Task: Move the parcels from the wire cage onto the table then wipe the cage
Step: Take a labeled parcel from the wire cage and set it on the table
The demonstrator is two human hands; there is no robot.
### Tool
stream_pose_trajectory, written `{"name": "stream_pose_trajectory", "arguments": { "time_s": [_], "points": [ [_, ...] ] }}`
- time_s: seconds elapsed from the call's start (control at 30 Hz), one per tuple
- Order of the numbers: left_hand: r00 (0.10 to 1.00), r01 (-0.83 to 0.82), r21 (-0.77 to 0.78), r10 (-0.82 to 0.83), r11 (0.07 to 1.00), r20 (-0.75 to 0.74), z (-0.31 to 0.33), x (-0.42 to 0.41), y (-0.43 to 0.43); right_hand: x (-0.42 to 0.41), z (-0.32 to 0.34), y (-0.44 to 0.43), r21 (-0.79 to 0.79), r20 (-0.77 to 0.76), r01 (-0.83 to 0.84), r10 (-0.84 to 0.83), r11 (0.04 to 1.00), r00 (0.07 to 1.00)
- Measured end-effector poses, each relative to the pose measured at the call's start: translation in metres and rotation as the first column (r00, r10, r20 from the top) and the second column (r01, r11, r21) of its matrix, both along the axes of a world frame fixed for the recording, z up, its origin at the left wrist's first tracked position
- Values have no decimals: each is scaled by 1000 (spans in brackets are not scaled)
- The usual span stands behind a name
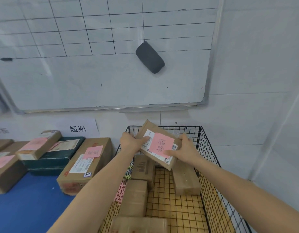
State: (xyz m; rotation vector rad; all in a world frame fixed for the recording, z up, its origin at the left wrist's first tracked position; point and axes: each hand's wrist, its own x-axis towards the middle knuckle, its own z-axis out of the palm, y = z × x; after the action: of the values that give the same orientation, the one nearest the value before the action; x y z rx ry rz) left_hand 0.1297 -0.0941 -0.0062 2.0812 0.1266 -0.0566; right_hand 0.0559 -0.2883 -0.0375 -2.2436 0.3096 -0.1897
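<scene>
The person holds one parcel (153, 129) with both hands, tilted, above the far end of the wire cage (207, 148) and clear of the boxes under it. The left hand (132, 142) grips its end at nine o'clock, thumb lying across the white shipping label. The right hand (185, 148) grips the edge at three o'clock, thumb on the top face and fingers curled round the side.

It is a flat, oblong carton of brown cardboard with crisp corners and a pink paper note stuck on top. It looks stiff and probably light. The matt cardboard should give good friction, while the glossy label may be slicker under a thumb. Holding it by opposite ends, as now, seems the soundest grasp, since pressure on the broad faces could dent them.

More brown parcels (134, 199) lie in the cage towards six and seven o'clock, and another (185, 179) towards four o'clock. The cage is thin black wire in a square mesh with a yellowish surface showing through its bottom.

At nine o'clock from the cage stands the table (27, 207), smooth and blue, which bears a large carton (94, 165), a dark green box (61, 157) and others. Above, at twelve o'clock, a whiteboard (94, 84) carries a grey felt eraser (150, 57).
</scene>
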Motion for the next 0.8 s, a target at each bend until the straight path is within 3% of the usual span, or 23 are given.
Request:
{"name": "stream_pose_trajectory", "arguments": {
  "time_s": [0.13,0.27,0.37,0.53,0.63,0.8],
  "points": [
    [995,-19,205,0,979,95,4,-6,-9,2,-8,4,96,-42,-15,19,995,999],
    [989,-35,21,32,999,147,4,-17,-19,2,-11,6,268,-97,34,-8,963,995],
    [995,19,-4,-19,1000,95,-5,-23,-28,4,-11,11,405,-122,106,-62,908,991],
    [971,238,67,-239,969,4,-22,-28,-25,7,-19,11,450,-151,161,-103,879,983],
    [934,344,243,-358,907,15,-31,-35,-24,13,-24,14,471,-167,195,-130,860,977],
    [955,288,168,-297,943,28,-42,-40,-18,8,-25,29,447,-187,174,-98,878,977]
  ]
}}
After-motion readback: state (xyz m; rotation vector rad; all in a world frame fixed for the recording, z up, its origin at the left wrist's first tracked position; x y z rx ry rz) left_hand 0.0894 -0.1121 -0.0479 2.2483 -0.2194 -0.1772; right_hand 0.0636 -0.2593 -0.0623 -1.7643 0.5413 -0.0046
